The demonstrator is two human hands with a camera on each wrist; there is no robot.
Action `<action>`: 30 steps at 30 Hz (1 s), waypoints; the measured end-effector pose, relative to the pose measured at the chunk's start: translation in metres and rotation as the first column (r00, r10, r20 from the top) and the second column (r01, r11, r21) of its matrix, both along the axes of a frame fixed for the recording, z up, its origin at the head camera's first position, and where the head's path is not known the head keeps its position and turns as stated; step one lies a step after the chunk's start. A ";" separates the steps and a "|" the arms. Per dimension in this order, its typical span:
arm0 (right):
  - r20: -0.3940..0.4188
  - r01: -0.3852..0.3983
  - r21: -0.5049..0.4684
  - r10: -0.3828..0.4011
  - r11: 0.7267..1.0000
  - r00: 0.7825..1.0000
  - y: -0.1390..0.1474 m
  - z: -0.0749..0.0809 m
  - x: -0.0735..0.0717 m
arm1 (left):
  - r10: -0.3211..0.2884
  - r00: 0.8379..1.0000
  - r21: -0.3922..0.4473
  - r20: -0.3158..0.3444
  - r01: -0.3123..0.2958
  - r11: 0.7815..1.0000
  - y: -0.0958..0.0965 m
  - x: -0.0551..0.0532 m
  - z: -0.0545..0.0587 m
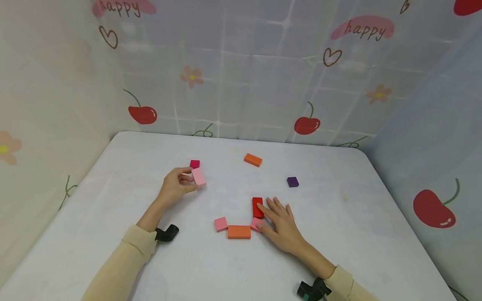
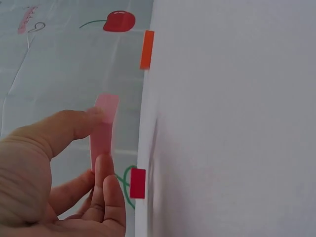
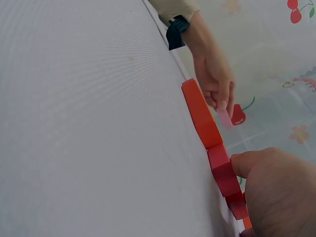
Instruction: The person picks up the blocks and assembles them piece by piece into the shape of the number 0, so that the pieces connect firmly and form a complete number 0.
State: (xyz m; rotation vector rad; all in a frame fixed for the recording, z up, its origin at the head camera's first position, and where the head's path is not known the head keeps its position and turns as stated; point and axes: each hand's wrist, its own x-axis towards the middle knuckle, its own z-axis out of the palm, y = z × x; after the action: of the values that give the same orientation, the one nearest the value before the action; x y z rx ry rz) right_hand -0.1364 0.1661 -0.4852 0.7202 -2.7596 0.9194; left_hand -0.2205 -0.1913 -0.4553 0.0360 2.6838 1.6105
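Between thumb and fingers, my left hand [image 1: 178, 184] pinches a light pink rectangular block [image 1: 198, 176]. In the left wrist view that block [image 2: 102, 131] appears off the tabletop. A small magenta block [image 1: 194, 164] lies just beyond it. My right hand [image 1: 280, 225] has its fingers spread, the index fingertip on a red block [image 1: 257, 207] and the thumb at a small pink block [image 1: 256, 223]. This pink block touches the red one and sits at the right end of an orange block [image 1: 239, 232]. Another pink block [image 1: 221, 224] stands at the orange block's left end.
Farther back on the white table [image 1: 320, 167] lies a second orange block [image 1: 253, 159]. A dark purple block [image 1: 292, 182] is to its right. Patterned curtains [image 1: 248, 100] hang behind and on both sides of the table.
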 end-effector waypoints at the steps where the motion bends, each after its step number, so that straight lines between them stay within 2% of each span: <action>1: 0.006 0.000 0.001 0.000 1.000 1.000 0.000 0.000 0.000 | -0.020 1.000 0.004 -0.004 0.020 1.000 0.003 0.002 0.001; 8: 0.023 0.000 0.000 0.000 1.000 1.000 0.000 0.001 0.000 | -0.153 0.986 -0.011 -0.059 0.153 0.988 0.023 0.014 0.000; 18: 0.000 -0.006 -0.003 0.006 1.000 1.000 0.000 0.001 0.000 | -0.267 0.963 -0.010 -0.026 0.267 0.964 0.040 0.034 -0.002; 24: 0.002 -0.007 -0.002 0.007 1.000 1.000 0.000 0.001 0.000 | -0.310 0.951 0.026 -0.010 0.310 0.950 0.042 0.041 -0.006; 30: -0.008 0.001 0.004 -0.001 1.000 1.000 0.000 -0.001 0.000 | -0.322 0.947 0.020 0.011 0.321 0.947 0.043 0.042 -0.009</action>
State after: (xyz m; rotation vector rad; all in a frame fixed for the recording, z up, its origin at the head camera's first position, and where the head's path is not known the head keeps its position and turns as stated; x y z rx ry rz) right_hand -0.1367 0.1661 -0.4862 0.7213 -2.7553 0.9090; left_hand -0.1782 -0.1480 -0.4638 0.4369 2.4873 1.5248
